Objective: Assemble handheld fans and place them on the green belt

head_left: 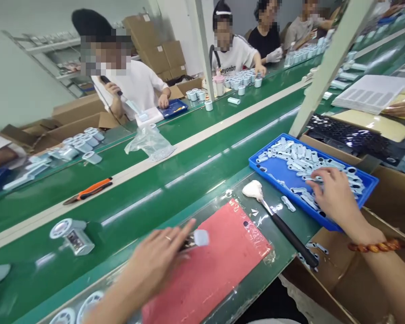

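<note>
My left hand [160, 258] is closed around a pale blue plastic housing [201, 237] over a red mat [219, 252]. Fingers cover most of the housing; its pale end and a darker part show, slightly blurred. My right hand [334, 195] reaches into a blue tray [273, 173] at the right, thumb and forefinger apart, fingers bent over a heap of small pale blue plastic pieces [300, 155]. Nothing is visible between those fingers. A black-handled tool [293, 238] with a white wrapped head lies between the mat and the tray. One loose piece [288, 204] sits beside the tray.
A green conveyor belt [195, 175] crosses in front, carrying orange-handled pliers [91, 190], a clear plastic bag [151, 141] and a pale blue assembly [73, 236]. An open cardboard box [374, 274] stands below the tray. A slanted post [327, 72] rises behind it. Co-workers sit across.
</note>
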